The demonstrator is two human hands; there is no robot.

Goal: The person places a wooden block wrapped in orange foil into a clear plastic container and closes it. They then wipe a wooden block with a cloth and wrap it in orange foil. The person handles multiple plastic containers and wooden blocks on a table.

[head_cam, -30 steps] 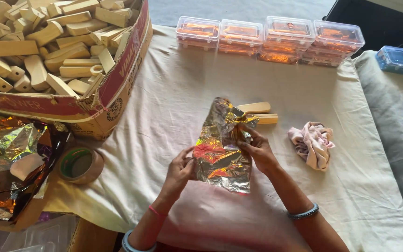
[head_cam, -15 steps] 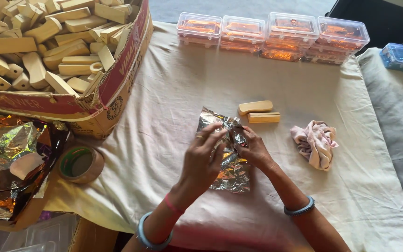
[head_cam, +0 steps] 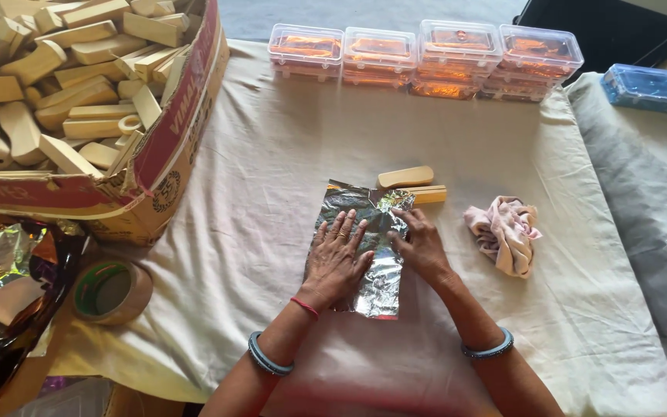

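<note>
The silver foil sheet (head_cam: 368, 255) now lies flat on the cloth-covered worktop (head_cam: 272, 170) at the centre of the frame; a second ago it was held up off the cloth between both hands, and half a second ago it was being folded down. The left hand (head_cam: 339, 259) has gone from pinching the foil's edge to pressing on it palm down, fingers spread, so its grip is open and holds nothing. The right hand (head_cam: 420, 247) stays at the foil's right edge with fingertips on the crumpled upper corner; whether its grip pinches the foil or only rests on it cannot be told from this angle.

Just above the foil, touching or nearly touching its top edge, lie two wooden blocks (head_cam: 411, 185), unmoved. Right of the hands sits a crumpled pink cloth (head_cam: 503, 232), also where it was. The cardboard box of wooden pieces (head_cam: 79, 93) fills the upper left of the frame, a roll of tape (head_cam: 110, 289) lies at lower left beside a heap of shiny foil (head_cam: 1, 286), and a row of clear plastic boxes (head_cam: 426, 58) lines the top edge. The whole view has shifted slightly left and down compared with before.
</note>
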